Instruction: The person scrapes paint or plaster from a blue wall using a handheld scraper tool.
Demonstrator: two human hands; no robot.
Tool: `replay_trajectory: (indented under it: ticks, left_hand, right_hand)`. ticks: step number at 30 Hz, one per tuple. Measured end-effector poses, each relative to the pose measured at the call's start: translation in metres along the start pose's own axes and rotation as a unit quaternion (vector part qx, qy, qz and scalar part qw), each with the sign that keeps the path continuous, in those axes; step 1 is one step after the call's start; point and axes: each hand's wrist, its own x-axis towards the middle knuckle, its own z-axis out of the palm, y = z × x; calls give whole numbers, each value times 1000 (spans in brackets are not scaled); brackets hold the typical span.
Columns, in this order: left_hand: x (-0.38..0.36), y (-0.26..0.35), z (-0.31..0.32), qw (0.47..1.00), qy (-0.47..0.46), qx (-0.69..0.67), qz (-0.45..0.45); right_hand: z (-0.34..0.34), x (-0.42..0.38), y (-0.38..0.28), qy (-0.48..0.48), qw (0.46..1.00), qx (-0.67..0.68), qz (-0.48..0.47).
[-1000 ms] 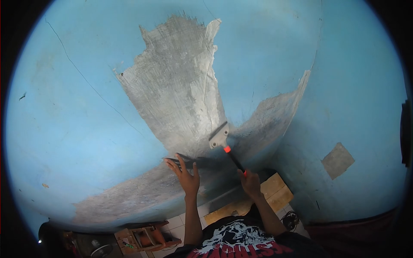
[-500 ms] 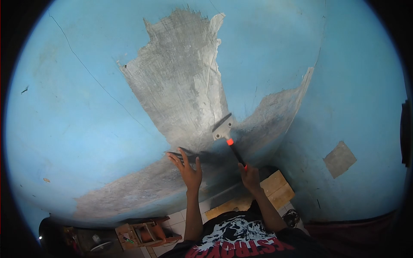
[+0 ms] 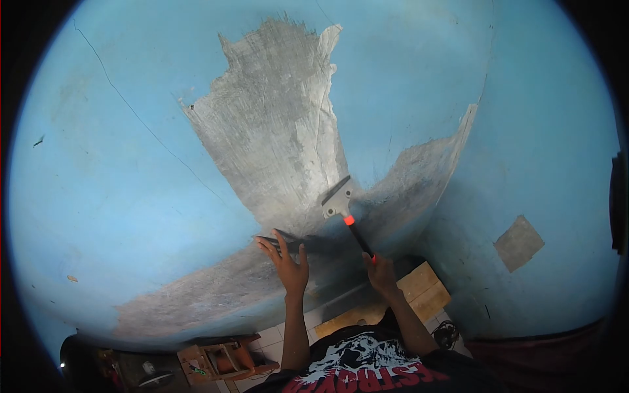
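My right hand (image 3: 380, 272) is wrapped round the black and orange handle of a wall scraper (image 3: 339, 200). The scraper's wide grey head lies at the lower right edge of a bare grey patch (image 3: 268, 118), where blue paint borders it. To the left, my left hand (image 3: 289, 265) is raised with fingers spread, the fingertips right at the wall near the patch's lower end. Nothing is in that hand. A ridge of pale, loosened coating runs down the patch's right side.
Blue painted wall (image 3: 151, 190) surrounds the patch, with a long thin crack at left. A second wall on the right has a grey square (image 3: 519, 243). Below stand a wooden stool (image 3: 223, 359), a tan board (image 3: 422, 288) and a coil of dark cable (image 3: 447, 334) on white tiles.
The scraper and both hands appear slightly lower, as does most of the wall in view. Both hands keep the same pose.
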Motion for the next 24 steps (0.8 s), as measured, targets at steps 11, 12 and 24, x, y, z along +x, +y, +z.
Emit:
replay_trajectory:
  ticks: [11,12,24]
  left_hand:
    - [-2,0,-1,1000,-10,-4,-4]
    - [-2,0,-1,1000,-4,3,-1]
    - [-2,2,-2,1000,3,-10,0]
  right_hand:
    - [-22,0,4,-22,999,-38,21]
    - [-21,-5,9,-24,999,-40,24]
    - [-23,-3,16,-38,997,-39,49]
